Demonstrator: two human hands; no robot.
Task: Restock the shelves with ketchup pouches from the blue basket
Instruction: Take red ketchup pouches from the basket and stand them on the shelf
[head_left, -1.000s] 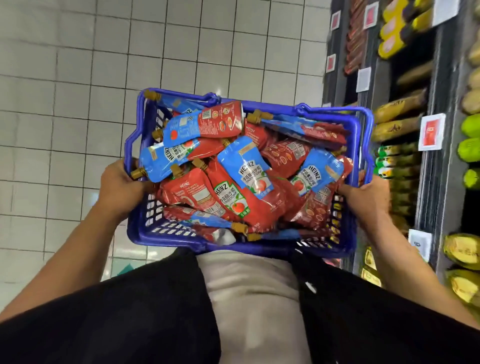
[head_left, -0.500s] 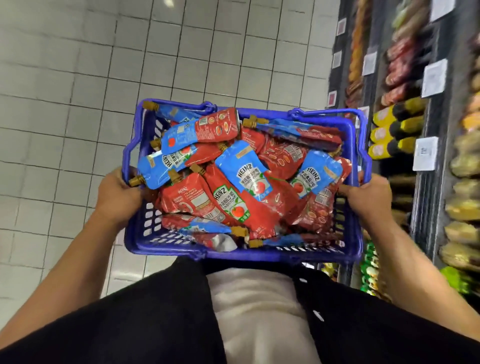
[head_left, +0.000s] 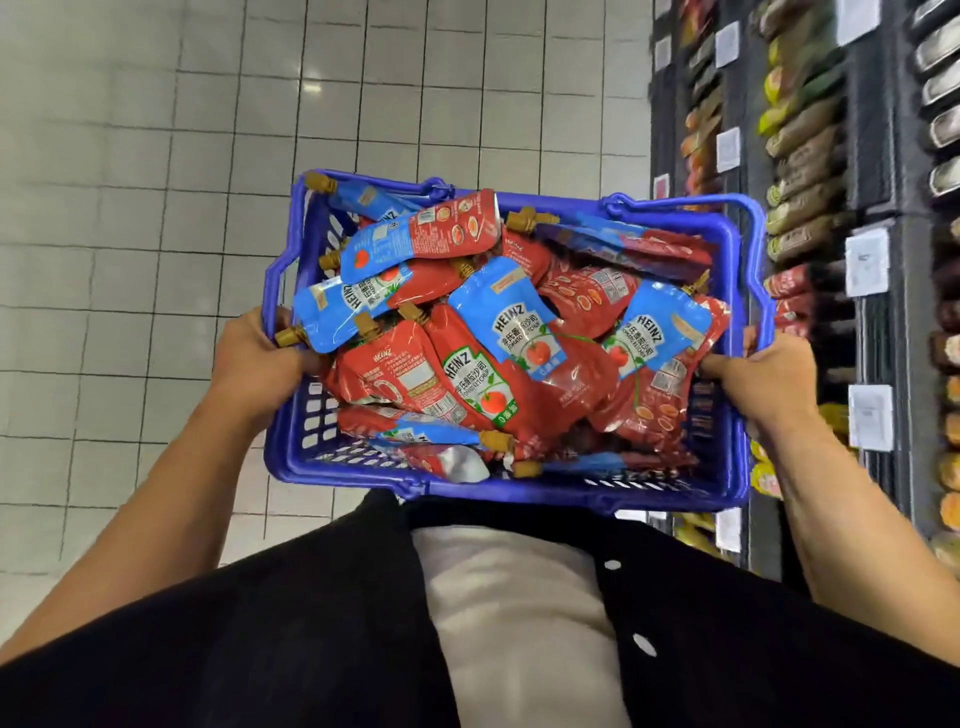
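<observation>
Ketchup pouches (head_left: 511, 343) lie heaped in the blue basket (head_left: 519, 486) you carry at your waist; shelves (head_left: 810, 260) run along the right. Your left hand (head_left: 254, 358) grips its left rim, fingers curled over; your right hand (head_left: 763, 374) grips the right rim likewise.

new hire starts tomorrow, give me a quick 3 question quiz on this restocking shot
1. True or false: the left hand and right hand each grip a side of the blue basket.
2. On which side of the person are the shelves?
3. The ketchup pouches are: A) stacked upright B) piled loosely C) already shelved.

Key: 1 true; 2 the right; 3 B.
</observation>
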